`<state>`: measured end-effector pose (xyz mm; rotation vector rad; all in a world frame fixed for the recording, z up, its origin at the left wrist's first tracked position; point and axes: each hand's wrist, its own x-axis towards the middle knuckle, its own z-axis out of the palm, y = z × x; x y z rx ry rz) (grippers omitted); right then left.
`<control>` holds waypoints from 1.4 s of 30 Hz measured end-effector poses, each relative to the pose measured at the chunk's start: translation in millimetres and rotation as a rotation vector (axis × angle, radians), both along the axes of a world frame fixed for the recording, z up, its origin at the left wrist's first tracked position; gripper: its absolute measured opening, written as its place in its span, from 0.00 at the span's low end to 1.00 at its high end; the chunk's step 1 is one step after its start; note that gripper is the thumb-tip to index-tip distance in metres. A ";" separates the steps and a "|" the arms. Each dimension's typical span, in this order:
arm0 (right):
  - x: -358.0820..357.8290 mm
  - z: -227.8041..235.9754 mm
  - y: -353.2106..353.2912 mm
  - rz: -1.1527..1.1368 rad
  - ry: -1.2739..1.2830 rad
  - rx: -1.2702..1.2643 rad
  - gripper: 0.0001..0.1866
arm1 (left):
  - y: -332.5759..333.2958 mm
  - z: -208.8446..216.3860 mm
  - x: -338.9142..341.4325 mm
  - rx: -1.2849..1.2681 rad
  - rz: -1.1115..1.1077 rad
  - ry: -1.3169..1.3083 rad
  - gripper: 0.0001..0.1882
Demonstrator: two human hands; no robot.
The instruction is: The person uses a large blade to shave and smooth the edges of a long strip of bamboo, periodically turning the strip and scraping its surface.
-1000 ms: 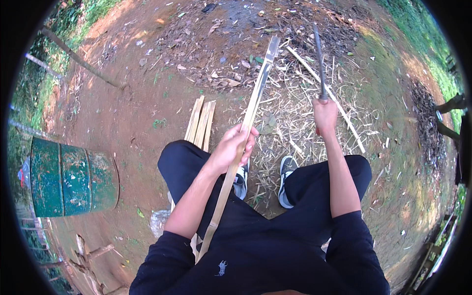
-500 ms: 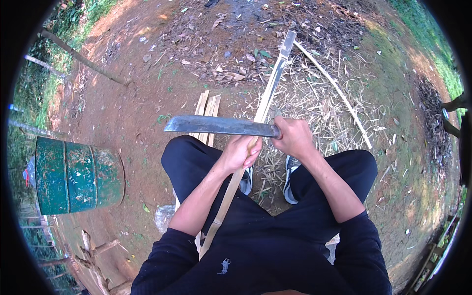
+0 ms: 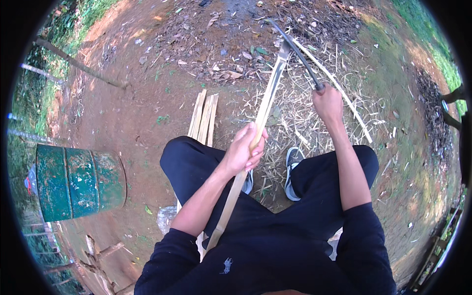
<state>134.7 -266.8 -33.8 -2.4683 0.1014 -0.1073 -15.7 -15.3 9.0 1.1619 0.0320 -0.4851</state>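
Furthest left in my view is a green metal drum (image 3: 81, 182), its paint scuffed and flaking, with rough wooden branches (image 3: 105, 251) below it. To its right I can make out a clear plastic bag (image 3: 166, 219) on the bare soil, close to the left forearm. A group of split bamboo slats (image 3: 203, 118) lies just past the left knee, ends fanned slightly apart.

Next comes my left hand (image 3: 244, 148), its fingers curled around the middle of a long bamboo strip (image 3: 268, 101). The strip slants from the lap, up between the knees, toward the upper right; its far section shows a dark streak along the face.

Across that far end I see the dark blade of a machete (image 3: 302, 58), turned nearly edge-on to me; I cannot tell whether it touches the bamboo. My right hand (image 3: 328, 104) is closed in a fist around the handle, above the right shoe (image 3: 293, 173).

Pale shavings (image 3: 282, 129) litter the ground between and beyond the feet. A thin, pale stick (image 3: 350, 102) lies over them, running diagonally behind the right hand, and dark leaf litter (image 3: 432, 123) sits further right.
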 end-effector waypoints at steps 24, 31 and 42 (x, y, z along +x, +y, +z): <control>-82.2 8.5 67.6 0.651 -0.318 -0.206 0.09 | 7.1 -0.1 -0.3 0.100 0.009 -0.029 0.12; -55.7 -6.9 41.4 0.553 -0.463 -0.235 0.14 | 8.1 4.3 5.3 0.226 -0.028 -0.082 0.20; -56.3 6.8 56.2 0.593 -0.696 -0.324 0.09 | 6.9 6.2 -1.5 0.129 -0.038 -0.008 0.18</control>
